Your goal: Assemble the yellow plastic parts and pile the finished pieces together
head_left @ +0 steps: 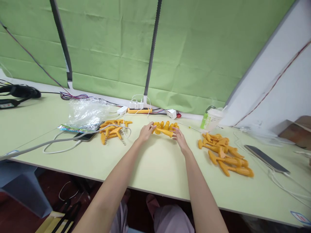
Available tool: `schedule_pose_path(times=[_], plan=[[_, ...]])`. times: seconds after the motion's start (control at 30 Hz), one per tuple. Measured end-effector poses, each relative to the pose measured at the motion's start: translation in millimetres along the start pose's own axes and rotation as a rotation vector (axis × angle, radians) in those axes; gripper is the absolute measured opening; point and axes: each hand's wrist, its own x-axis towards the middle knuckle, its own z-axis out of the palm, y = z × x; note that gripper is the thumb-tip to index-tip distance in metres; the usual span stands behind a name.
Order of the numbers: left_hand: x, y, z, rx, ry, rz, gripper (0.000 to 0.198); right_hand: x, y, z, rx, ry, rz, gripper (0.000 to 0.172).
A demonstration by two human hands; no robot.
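Head view: left hand (146,132) and right hand (179,137) each grip an end of one orange plastic piece (166,132), near the worktop (157,168) far edge, midway along; orange pile (224,153) to its right; corkscrew pile (113,130) to its left.

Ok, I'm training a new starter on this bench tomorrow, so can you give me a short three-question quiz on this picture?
1. True or false: the left hand and right hand both touch the middle cluster of orange parts.
2. Where on the table do the orange pieces with metal screws lie? A) the person's left B) the person's right C) the near edge
3. Fill in: the pale cup stands just beyond the pile of orange parts on the person's ____.
Key: 1 true; 2 A; 3 right.
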Motion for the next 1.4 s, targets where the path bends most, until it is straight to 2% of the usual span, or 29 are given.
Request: schedule_pose_path(times=[0.17, 0.37, 0.47, 0.53, 0.63, 0.73, 0.9, 1.4], plan=[[2.9, -3.8, -0.2, -0.031, 0.037, -0.047, 0.033, -1.7, -4.1, -2.8, 0.081, -0.100, -0.080, 0.065], [2.7, -1.6, -2.0, -0.079, 0.002, -0.031, 0.034, -2.6, -7.2, -1.1, 0.075, 0.036, 0.075, 0.051], [4.1, -2.0, -2.1, -0.104, 0.057, -0.008, 0.033, -3.6, -7.5, 0.0, 0.070, 0.039, 0.089, 0.048], [5.5, -3.5, -0.4, -0.202, 0.078, 0.010, 0.033, -3.9, -7.3, 0.6, 0.072, 0.029, 0.090, 0.048], [6.5, -5.3, 4.4, -0.445, -0.063, -0.042, 0.036, -3.6, -6.5, 1.0, 0.065, 0.028, 0.097, 0.046], [6.0, -4.8, 7.7, -0.580, -0.184, -0.112, 0.039, -3.9, -6.3, 1.1, 0.048, 0.017, 0.104, 0.045], [5.4, -0.6, 4.9, -0.648, -0.193, -0.114, 0.038, -5.9, -8.7, 1.7, 0.030, -0.009, 0.111, 0.044], [3.4, 4.0, 4.7, -0.610, -0.191, -0.087, 0.040, -5.1, -7.9, 1.7, 0.056, 0.032, 0.135, 0.030]])
